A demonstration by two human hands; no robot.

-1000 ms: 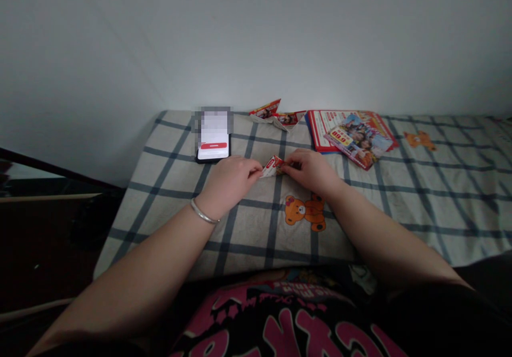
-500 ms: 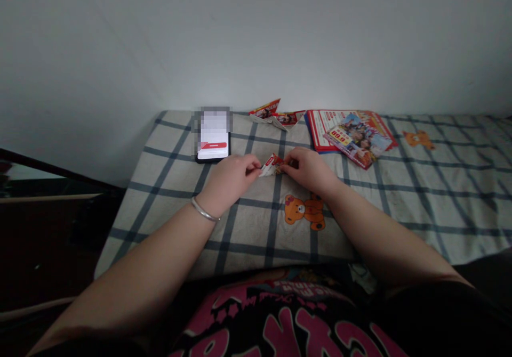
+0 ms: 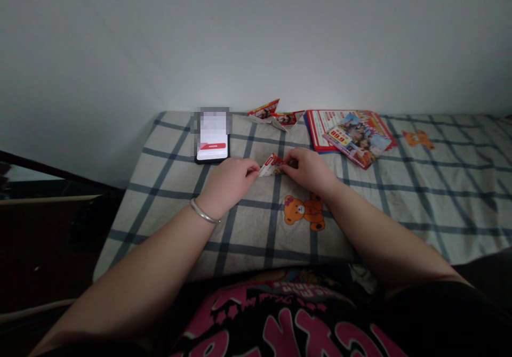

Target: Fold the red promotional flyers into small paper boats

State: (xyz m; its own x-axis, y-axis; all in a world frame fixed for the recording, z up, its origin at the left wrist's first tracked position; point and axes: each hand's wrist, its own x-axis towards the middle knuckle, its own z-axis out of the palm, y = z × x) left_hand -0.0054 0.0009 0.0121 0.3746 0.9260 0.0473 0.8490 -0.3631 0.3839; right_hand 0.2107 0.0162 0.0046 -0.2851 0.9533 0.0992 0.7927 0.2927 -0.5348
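A small folded piece of printed paper (image 3: 271, 165), white with red and yellow, is held between my two hands just above or on the checked cloth. My left hand (image 3: 234, 178) pinches its left corner between thumb and fingers. At its right corner, my right hand (image 3: 306, 168) grips it the same way, fingers curled. Behind my hands, a folded paper shape (image 3: 286, 120) with pointed red-printed flaps rests near the wall. To the left of it lies a phone (image 3: 213, 141) with its screen lit and partly blurred.
A stack of red and white flyers (image 3: 320, 128) lies at the back right, a colourful leaflet (image 3: 360, 139) on top. The checked cloth (image 3: 248, 229) carries printed bears and covers the surface up to the wall (image 3: 256, 37). The surface's left edge drops to a dark area.
Hardly anything differs. My left fingers have shifted very slightly on the folded paper, and my right hand stays where it was.
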